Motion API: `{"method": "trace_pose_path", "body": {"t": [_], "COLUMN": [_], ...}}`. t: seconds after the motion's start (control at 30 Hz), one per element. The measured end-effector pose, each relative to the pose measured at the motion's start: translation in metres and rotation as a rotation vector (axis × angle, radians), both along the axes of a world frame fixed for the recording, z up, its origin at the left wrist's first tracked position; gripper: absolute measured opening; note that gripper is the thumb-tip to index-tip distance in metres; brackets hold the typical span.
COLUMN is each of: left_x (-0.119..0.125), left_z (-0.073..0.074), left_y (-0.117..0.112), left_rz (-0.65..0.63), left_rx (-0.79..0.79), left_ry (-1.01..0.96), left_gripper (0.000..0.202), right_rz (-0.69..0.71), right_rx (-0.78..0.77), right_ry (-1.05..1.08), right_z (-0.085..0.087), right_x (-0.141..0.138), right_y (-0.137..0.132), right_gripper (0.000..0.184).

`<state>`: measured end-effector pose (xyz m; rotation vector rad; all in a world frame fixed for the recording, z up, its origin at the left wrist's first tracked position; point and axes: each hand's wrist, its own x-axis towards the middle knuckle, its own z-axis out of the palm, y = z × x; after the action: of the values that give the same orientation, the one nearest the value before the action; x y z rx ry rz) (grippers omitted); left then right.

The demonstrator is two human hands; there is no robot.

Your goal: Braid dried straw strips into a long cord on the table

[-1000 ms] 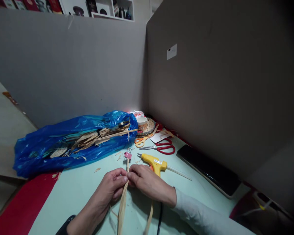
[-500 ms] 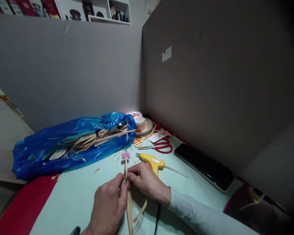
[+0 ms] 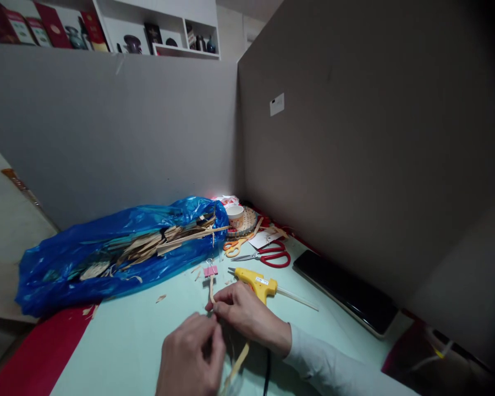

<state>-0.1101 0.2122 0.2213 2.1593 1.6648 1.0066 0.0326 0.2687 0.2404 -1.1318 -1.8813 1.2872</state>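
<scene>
- To the left of the pink clip (image 3: 210, 271) and a little behind it, our blue bag (image 3: 119, 258) lies with dry leaves (image 3: 148, 248) showing; a stray end could snag the work if we pull sideways
- In front of the clip, slightly left, our left hand (image 3: 192, 355) has its fingers curled close to the thumb; we cannot tell whether they grip anything
- Straight in front of the clip, the pale strip (image 3: 212, 290) runs from it into our right hand; too hard a tug could probably slip it out or split it
- In front of the clip and to its right, our right hand (image 3: 245, 311) seems to pinch that strip between narrow fingertips; a loosened pinch might let any twist unwind
- Just right of the clip, the yellow glue gun (image 3: 247, 275) lies close against our right hand and stands in its way; a careless knock could swing its nozzle into the strip
- Behind the clip and rightward, we have the cup (image 3: 235, 219) and red-handled scissors (image 3: 260, 254)
- Far right of the clip lies a black slab (image 3: 346, 291), well apart from our hands
</scene>
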Motion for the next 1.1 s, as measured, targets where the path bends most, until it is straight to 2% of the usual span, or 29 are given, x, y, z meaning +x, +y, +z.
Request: {"method": "trace_pose_path", "body": {"t": [0.07,0.13,0.23,0.33,0.4,0.6,0.73,0.97,1.03,1.1], "left_x": [-0.002,-0.005,-0.008,-0.007,-0.006,-0.009,-0.012,-0.009,-0.008,-0.009], "left_z": [0.01,0.012,0.005,-0.003,-0.003,0.0,-0.003,-0.006,-0.008,-0.009], "left_y": [0.007,0.014,0.022,0.026,0.026,0.029,0.031,0.029,0.03,0.03], "left_rz": [0.141,0.174,0.015,-0.066,-0.065,-0.036,-0.018,0.056,0.077,0.1], "left_rx": [-0.076,-0.223,-0.524,-0.657,-0.672,-0.752,-0.75,-0.701,-0.682,-0.697], "left_ry": [-0.166,-0.39,-0.834,-1.08,-1.091,-0.95,-0.924,-0.826,-0.829,-0.853], "left_gripper": [0.029,0.026,0.021,0.027,0.032,0.036,0.036,0.032,0.031,0.03], "right_rz": [0.012,0.041,0.063,0.078,0.087,0.168,0.192,0.027,0.051,0.14], "right_rx": [0.004,-0.008,0.001,0.028,0.035,0.043,0.109,0.484,0.575,0.668], "right_ry": [-0.018,-0.032,-0.06,-0.068,-0.075,-0.109,-0.24,-0.612,-0.648,-0.68], "right_z": [0.001,0.003,0.005,0.005,0.004,0.003,0.01,0.012,0.01,0.007], "right_x": [0.0,0.0,0.001,0.001,0.001,0.002,0.007,0.008,0.006,0.002], "right_y": [-0.001,-0.002,-0.004,-0.005,-0.006,-0.007,-0.009,-0.02,-0.026,-0.031], "right_gripper": [0.024,0.025,0.025,0.025,0.025,0.026,0.028,0.023,0.018,0.013]}}
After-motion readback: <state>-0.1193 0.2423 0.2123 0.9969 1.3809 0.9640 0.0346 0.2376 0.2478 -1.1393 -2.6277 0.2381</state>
